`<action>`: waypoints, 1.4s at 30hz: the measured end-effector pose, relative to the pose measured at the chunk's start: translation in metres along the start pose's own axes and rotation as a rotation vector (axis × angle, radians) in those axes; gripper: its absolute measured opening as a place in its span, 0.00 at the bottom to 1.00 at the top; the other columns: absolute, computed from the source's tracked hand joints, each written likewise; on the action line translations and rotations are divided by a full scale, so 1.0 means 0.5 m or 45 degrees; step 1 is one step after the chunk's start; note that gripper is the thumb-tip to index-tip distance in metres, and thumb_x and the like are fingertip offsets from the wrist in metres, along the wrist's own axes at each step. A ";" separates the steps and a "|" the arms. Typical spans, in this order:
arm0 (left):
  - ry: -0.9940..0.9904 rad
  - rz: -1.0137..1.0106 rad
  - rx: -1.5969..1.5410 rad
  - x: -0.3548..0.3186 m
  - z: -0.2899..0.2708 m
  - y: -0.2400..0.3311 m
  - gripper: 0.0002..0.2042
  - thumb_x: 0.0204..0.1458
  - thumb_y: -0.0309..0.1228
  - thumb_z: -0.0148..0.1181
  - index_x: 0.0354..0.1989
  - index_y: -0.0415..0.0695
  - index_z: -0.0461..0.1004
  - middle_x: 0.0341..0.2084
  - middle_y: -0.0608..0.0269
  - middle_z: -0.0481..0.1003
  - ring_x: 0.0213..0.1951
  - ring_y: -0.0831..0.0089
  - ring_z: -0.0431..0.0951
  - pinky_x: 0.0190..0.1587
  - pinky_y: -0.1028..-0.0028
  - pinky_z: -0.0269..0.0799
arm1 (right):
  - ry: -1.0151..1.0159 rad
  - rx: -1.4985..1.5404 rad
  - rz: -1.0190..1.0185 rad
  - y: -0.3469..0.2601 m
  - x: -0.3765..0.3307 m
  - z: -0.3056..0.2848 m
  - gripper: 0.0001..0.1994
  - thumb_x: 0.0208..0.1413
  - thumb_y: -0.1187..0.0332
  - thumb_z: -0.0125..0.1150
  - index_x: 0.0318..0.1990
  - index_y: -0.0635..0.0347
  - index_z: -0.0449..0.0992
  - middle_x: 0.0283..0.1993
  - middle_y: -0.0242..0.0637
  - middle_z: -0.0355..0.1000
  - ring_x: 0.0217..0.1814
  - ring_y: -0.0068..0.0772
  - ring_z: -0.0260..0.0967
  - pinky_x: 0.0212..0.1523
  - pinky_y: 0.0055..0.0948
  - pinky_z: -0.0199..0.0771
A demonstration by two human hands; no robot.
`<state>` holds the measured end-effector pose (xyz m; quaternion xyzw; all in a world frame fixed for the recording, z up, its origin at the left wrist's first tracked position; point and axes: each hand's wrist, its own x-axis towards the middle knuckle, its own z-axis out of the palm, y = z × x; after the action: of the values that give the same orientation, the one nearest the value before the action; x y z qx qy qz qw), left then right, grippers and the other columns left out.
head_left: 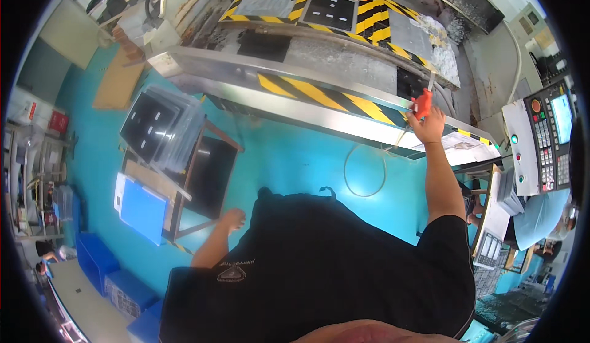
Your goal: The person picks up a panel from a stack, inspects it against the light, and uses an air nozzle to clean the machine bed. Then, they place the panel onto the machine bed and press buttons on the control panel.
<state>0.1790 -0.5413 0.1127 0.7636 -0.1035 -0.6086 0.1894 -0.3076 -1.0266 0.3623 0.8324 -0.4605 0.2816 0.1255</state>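
Note:
My right hand [428, 125] is stretched forward over the machine's front ledge. It is closed around a red-orange air blow gun [422, 104], whose thin nozzle points away from me toward the machine bed. A pale hose hangs in a loop [365, 194] below that hand. At my left side, my left hand [232, 219] hangs with its fingers loosely apart and nothing in it, near a brown-framed stand [195, 177]. On the machine bed, a black panel with white slots [330, 11] lies framed by yellow-and-black striped tape.
Clear plastic trays [178, 131] are stacked at left, with a similar black panel on top. A blue folder [143, 211] lies near them. The metal ledge [233, 83] runs between me and the bed. A control panel [544, 137] stands at right; blue bins [98, 260] sit lower left.

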 end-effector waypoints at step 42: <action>0.006 0.222 0.460 0.025 0.071 -0.066 0.14 0.52 0.39 0.59 0.44 0.46 0.77 0.29 0.63 0.78 0.27 0.69 0.77 0.26 0.66 0.73 | 0.132 -0.306 0.004 0.023 -0.040 0.053 0.25 0.48 0.40 0.63 0.37 0.54 0.79 0.34 0.41 0.77 0.38 0.50 0.73 0.37 0.48 0.67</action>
<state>0.1451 -0.5219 0.0809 0.7747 -0.2761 -0.5597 0.1015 -0.3163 -1.0315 0.3288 0.7949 -0.4852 0.2672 0.2475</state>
